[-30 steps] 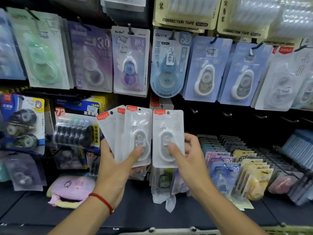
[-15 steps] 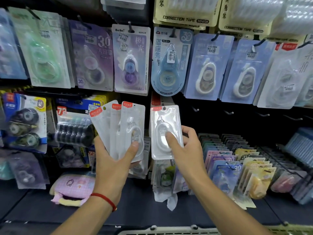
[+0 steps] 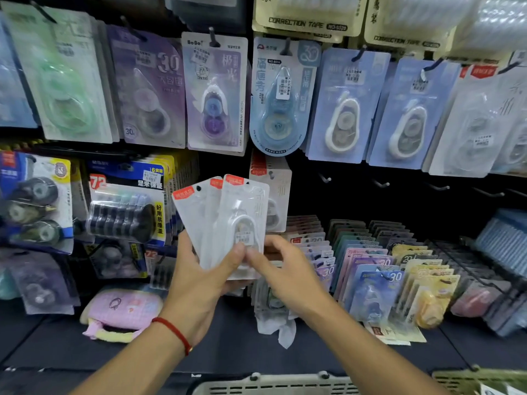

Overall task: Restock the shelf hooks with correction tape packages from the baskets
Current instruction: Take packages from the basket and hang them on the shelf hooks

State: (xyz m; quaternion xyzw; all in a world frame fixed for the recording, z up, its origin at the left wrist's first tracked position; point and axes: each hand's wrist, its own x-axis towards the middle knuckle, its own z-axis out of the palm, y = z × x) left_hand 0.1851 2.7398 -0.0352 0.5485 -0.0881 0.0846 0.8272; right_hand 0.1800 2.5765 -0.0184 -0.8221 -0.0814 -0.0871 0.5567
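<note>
Left hand: the left hand (image 3: 199, 283) grips a fan of white correction tape packages (image 3: 225, 223) from below, thumb pressed across the front one; fanned like this, each card's hang hole near its top edge stays reachable.

Right hand: the right hand (image 3: 288, 275) has its fingertips at the lower right edge of the front package, thumb and forefinger closing on it beside the left thumb (a pinch just forming, by the look of it; whether it has firm hold I cannot tell for certain).

Hung package: one matching white package (image 3: 273, 195) already hangs on a hook behind the fan, near the left end of the lower hook row.

Empty hooks: several bare hooks (image 3: 382, 183) run to the right along that same row, well apart from the hands, which is probably why the fan is held up at this height.

Upper row: blue and purple tape cards (image 3: 342, 109) hang full along the upper rail, so no room is wanted there.

Basket: a grey basket rim (image 3: 273, 386) shows at the bottom edge, directly below the arms (its contents are out of view).

Step in hand: peeling the next card off the fan; I judge the restock well short of done.
</note>
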